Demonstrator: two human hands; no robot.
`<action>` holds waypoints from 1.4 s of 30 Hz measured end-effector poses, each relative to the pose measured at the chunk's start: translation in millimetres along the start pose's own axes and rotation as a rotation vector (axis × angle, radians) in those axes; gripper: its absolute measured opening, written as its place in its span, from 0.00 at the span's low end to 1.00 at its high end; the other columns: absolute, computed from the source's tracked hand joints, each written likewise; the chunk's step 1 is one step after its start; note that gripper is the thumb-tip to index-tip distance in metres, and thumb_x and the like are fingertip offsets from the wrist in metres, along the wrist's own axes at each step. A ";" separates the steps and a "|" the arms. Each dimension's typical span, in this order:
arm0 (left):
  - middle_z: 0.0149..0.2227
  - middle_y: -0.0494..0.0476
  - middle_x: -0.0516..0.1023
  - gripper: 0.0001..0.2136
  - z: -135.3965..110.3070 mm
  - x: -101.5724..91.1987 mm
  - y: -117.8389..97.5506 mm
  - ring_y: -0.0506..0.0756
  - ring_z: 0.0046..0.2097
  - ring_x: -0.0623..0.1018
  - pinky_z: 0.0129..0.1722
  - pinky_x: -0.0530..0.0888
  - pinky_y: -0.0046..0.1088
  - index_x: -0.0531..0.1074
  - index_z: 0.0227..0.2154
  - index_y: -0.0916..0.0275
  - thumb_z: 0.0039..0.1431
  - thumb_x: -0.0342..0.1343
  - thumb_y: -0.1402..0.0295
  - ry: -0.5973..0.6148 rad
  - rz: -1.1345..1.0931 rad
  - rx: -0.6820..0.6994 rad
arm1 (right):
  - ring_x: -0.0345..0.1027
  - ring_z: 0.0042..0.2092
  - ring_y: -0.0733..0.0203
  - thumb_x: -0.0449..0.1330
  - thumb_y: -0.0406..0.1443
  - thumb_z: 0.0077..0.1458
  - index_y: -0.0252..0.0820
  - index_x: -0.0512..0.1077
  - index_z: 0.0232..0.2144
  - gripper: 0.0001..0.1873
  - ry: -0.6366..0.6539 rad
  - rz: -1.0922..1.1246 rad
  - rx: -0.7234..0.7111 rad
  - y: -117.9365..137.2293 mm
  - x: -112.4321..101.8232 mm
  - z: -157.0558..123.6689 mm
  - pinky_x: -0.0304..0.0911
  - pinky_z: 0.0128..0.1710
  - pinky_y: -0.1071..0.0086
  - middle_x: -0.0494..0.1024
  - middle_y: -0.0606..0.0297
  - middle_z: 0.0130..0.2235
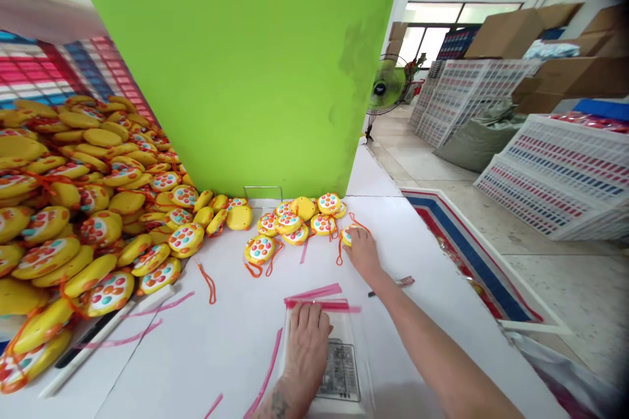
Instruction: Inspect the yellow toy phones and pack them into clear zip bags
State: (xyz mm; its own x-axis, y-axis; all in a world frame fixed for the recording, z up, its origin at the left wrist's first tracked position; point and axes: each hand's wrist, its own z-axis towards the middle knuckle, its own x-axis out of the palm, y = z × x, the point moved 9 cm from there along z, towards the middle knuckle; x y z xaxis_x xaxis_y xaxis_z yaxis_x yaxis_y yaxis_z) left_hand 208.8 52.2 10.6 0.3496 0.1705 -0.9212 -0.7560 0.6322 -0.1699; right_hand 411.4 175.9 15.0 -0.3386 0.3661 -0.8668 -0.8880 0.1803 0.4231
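My right hand point(363, 253), arm stretched forward, has its fingers closed round a yellow toy point(346, 236) with a white, dotted face and orange cord loops; my hand covers most of it. To its left sits a small group of similar yellow toys point(295, 219) with coloured dots, some face up and one back up. My left hand point(308, 344) lies with fingers extended on a stack of clear plastic bags point(361, 347) printed with a black label. Pink strips point(314, 292) run across the top edge of the bags.
A large heap of yellow toys point(101, 137) fills the left side. Behind the table point(196, 347) stands a green board point(255, 78). Loose pink strips point(268, 373), an orange cord point(209, 285) and a dark pen-like object point(393, 285) lie about. Plastic crates point(555, 177) stand at right.
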 end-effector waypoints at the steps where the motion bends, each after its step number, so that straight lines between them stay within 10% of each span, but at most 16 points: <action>1: 0.38 0.55 0.73 0.07 -1.2 -2.5 -2.8 0.58 0.43 0.71 0.55 0.63 0.49 0.69 0.33 0.63 0.58 0.50 0.81 -0.013 -0.035 0.032 | 0.57 0.56 0.48 0.60 0.27 0.47 0.41 0.66 0.50 0.25 0.012 0.017 -0.044 6.0 -3.4 -12.3 0.50 0.58 0.55 0.68 0.54 0.52; 7: 0.36 0.55 0.74 0.14 -3.9 -8.2 -4.7 0.57 0.41 0.73 0.59 0.57 0.55 0.68 0.36 0.60 0.59 0.42 0.84 0.072 -0.133 0.068 | 0.61 0.54 0.48 0.54 0.26 0.44 0.41 0.55 0.60 0.38 -0.008 0.253 -0.013 0.2 -33.3 -61.3 0.59 0.53 0.57 0.64 0.52 0.54; 14: 0.40 0.60 0.74 0.25 -2.4 5.2 10.1 0.57 0.42 0.73 0.44 0.73 0.39 0.49 0.62 0.64 0.62 0.43 0.78 0.052 -0.399 -0.010 | 0.70 0.39 0.55 0.57 0.39 0.52 0.42 0.65 0.46 0.19 0.258 0.894 0.085 6.6 -43.9 -104.3 0.68 0.37 0.64 0.73 0.61 0.40; 19: 0.39 0.59 0.73 0.13 0.7 2.1 -0.4 0.58 0.42 0.71 0.43 0.70 0.41 0.67 0.48 0.63 0.63 0.44 0.74 0.109 -0.397 0.082 | 0.68 0.37 0.58 0.65 0.42 0.47 0.45 0.65 0.42 0.21 0.384 1.305 0.151 32.6 -38.3 -127.1 0.66 0.35 0.67 0.73 0.64 0.38; 25: 0.38 0.58 0.73 0.11 -1.5 1.0 -5.7 0.58 0.41 0.71 0.42 0.69 0.39 0.70 0.43 0.62 0.64 0.44 0.76 0.079 -0.338 0.135 | 0.67 0.41 0.57 0.62 0.41 0.51 0.43 0.64 0.45 0.20 0.176 1.021 0.154 27.2 -20.0 -119.4 0.66 0.41 0.65 0.71 0.62 0.41; 33: 0.35 0.56 0.74 0.10 -3.5 -8.6 11.1 0.56 0.39 0.71 0.43 0.69 0.38 0.70 0.37 0.61 0.64 0.44 0.77 -0.049 -0.390 0.032 | 0.67 0.47 0.53 0.55 0.39 0.59 0.45 0.73 0.46 0.14 0.293 0.763 -0.051 57.7 -19.8 -129.3 0.62 0.50 0.59 0.76 0.61 0.44; 38: 0.50 0.61 0.71 0.09 1.6 -11.5 16.2 0.59 0.54 0.69 0.53 0.67 0.45 0.68 0.37 0.62 0.63 0.45 0.78 -0.103 -0.415 -0.012 | 0.66 0.48 0.51 0.52 0.42 0.61 0.48 0.78 0.40 0.15 0.257 0.537 -0.176 57.7 -30.1 -124.3 0.60 0.51 0.56 0.76 0.59 0.42; 42: 0.56 0.64 0.69 0.09 12.8 -1.5 15.6 0.60 0.60 0.65 0.56 0.67 0.46 0.68 0.33 0.63 0.61 0.44 0.78 0.040 -0.519 -0.042 | 0.70 0.44 0.50 0.49 0.43 0.62 0.45 0.75 0.44 0.18 0.158 0.307 -0.011 27.5 -35.7 -126.8 0.62 0.46 0.57 0.77 0.56 0.41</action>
State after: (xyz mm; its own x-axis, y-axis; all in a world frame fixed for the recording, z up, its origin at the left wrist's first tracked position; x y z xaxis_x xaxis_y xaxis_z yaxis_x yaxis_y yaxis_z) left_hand 203.5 71.5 13.8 0.6632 -0.1870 -0.7247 -0.5105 0.5950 -0.6208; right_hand 359.6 52.1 24.1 -0.6335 0.2561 -0.7301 -0.7403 0.0738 0.6682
